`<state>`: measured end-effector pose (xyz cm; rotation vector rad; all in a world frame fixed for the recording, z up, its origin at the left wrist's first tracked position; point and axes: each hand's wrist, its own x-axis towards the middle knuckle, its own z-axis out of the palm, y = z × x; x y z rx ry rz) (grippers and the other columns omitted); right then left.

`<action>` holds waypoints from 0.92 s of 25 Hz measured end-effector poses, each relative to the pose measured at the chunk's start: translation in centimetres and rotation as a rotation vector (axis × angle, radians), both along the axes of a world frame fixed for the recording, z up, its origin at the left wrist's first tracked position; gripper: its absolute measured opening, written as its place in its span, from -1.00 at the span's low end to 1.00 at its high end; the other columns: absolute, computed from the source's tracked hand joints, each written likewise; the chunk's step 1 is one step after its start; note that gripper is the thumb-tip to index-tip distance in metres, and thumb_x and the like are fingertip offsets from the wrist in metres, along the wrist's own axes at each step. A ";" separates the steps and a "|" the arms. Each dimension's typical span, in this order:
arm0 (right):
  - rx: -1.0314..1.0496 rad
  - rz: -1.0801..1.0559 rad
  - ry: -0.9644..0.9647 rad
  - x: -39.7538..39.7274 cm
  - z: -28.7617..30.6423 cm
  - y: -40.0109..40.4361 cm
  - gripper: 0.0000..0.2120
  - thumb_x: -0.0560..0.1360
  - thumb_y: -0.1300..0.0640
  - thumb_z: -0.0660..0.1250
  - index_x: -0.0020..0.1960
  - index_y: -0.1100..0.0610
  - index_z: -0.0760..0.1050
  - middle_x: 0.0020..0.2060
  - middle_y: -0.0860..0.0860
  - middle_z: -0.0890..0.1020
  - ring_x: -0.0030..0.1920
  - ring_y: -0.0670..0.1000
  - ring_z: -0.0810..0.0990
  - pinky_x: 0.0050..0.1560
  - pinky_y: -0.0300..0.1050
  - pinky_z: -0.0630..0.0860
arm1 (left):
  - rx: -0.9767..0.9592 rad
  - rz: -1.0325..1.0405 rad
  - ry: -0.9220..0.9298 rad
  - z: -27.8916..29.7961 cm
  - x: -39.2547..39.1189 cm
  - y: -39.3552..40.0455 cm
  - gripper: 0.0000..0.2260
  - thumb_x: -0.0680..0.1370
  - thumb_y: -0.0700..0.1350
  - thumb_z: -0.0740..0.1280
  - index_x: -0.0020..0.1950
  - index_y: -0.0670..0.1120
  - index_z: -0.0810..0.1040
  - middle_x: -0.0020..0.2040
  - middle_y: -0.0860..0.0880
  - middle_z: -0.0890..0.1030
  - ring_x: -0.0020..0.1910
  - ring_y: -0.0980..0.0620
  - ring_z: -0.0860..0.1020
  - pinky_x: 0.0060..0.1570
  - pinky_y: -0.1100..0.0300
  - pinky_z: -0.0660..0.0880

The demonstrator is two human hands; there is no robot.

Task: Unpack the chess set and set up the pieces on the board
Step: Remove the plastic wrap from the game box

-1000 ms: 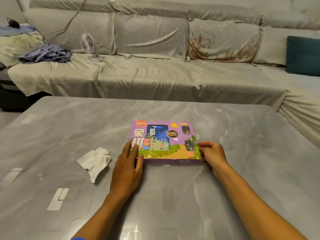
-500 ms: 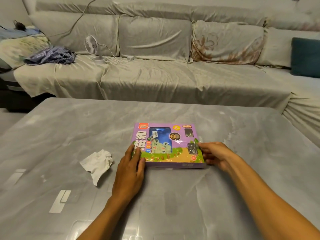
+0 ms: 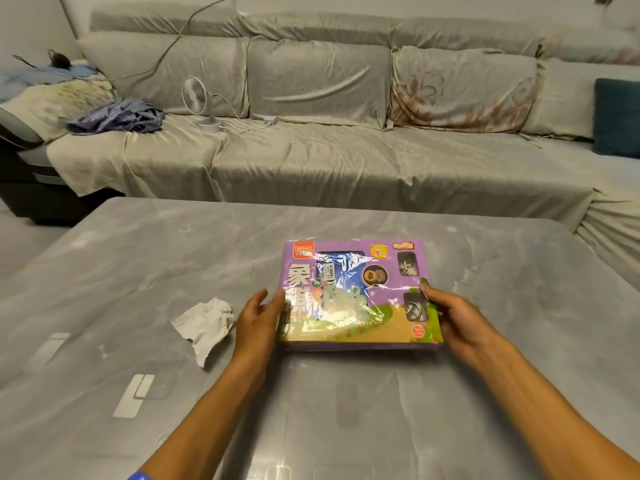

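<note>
The chess box (image 3: 356,292) is in the middle of the gray table (image 3: 519,375), right in front of me. It is purple with a picture on top, and shiny plastic wrap is still tight around it, so nothing is unpacked yet. Its near edge looks lifted a little off the table, but I cannot be sure.

My left hand (image 3: 258,318) is at the box's 9 o'clock side. The fingers are curled loosely against that edge and the thumb is near the top, so it holds the side to keep the box from sliding. My right hand (image 3: 457,320) is at the 3 o'clock side. Its fingers wrap the edge and the thumb presses on the top near the green corner. I think I hold it on both sides like this so I can tip it up and hunt for a spot to tear the wrap.

At 9 o'clock from the box, just past my left hand, lies a crumpled white tissue (image 3: 204,325). It touches nothing.

Far off at 12 o'clock is the long couch (image 3: 311,161) with a gray cover. A little white fan (image 3: 195,97) stands on it toward 11 o'clock, with a heap of striped blue cloth (image 3: 117,117) farther to its left. A dark teal pillow (image 3: 616,116) sits at about 2 o'clock.
</note>
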<state>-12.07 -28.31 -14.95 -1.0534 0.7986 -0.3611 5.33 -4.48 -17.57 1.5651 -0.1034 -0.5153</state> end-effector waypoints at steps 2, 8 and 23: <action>0.020 -0.007 -0.050 -0.8 0.2 0.1 -0.76 0.51 0.13 0.30 0.10 0.24 0.59 -0.02 0.19 0.68 -0.15 0.15 0.69 -0.11 0.11 0.64 | 0.058 -0.023 0.063 1.3 0.1 -0.7 -0.77 0.51 0.00 0.40 0.12 -0.07 0.59 -0.12 0.05 0.67 -0.22 0.08 0.65 -0.26 0.21 0.56; 0.080 -0.061 -0.068 -2.0 0.7 -0.4 -0.47 0.31 0.02 0.47 0.22 0.21 0.55 0.11 0.20 0.63 -0.01 0.18 0.67 -0.08 0.17 0.63 | 0.045 0.151 -0.028 2.8 1.1 -1.2 -0.82 0.54 -0.04 0.38 -0.20 -0.09 0.66 -0.22 0.02 0.68 -0.24 0.06 0.59 -0.24 0.18 0.50; 0.192 -0.045 -0.043 -5.5 -2.0 0.4 -0.21 0.06 0.04 0.58 0.26 0.20 0.51 0.14 0.20 0.62 0.07 0.19 0.63 -0.13 0.20 0.62 | 0.174 0.672 -0.131 5.0 21.0 8.5 -0.82 0.53 -0.32 0.25 -0.04 -0.06 0.54 -0.08 -0.07 0.67 -0.21 -0.05 0.65 -0.08 0.06 0.62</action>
